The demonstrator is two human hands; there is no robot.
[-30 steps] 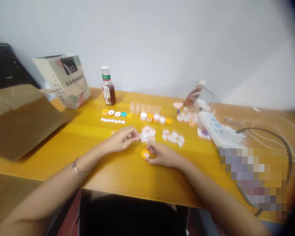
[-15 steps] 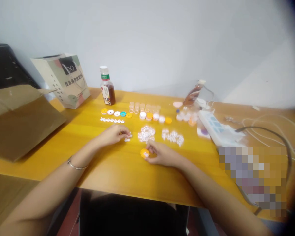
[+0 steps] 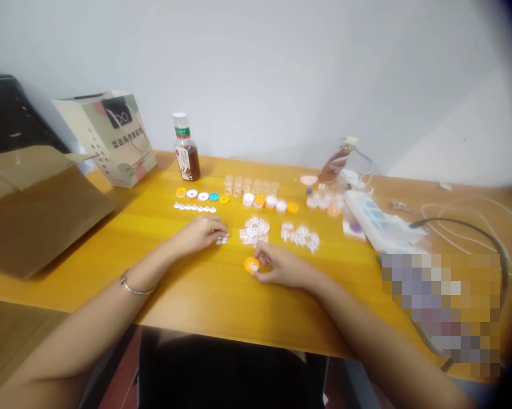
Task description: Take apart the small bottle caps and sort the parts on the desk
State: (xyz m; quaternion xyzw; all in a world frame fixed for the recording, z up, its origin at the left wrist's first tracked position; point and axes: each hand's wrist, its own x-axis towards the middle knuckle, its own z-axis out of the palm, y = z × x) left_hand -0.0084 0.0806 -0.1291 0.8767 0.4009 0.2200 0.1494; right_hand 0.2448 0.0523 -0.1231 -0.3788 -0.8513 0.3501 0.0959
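My right hand pinches an orange round lid by its edge just above the table, and small whitish pieces show inside the lid. To the left, my left hand is closed, fingertips together, over a few small white discs. Whatever its fingertips hold is too small to make out. Beyond my right hand lies a cluster of white pieces with reddish marks. A second such cluster is further right. Behind my left hand runs a row of small white pieces.
Coloured round lids and clear little cups stand in rows further back. A dark drink bottle and a paper bag stand behind. An open cardboard box is at left; a tilted bottle and cables are at right.
My left hand has shifted slightly over the small white discs, its fingertips now at their far edge. My right hand keeps the orange lid in the same place.
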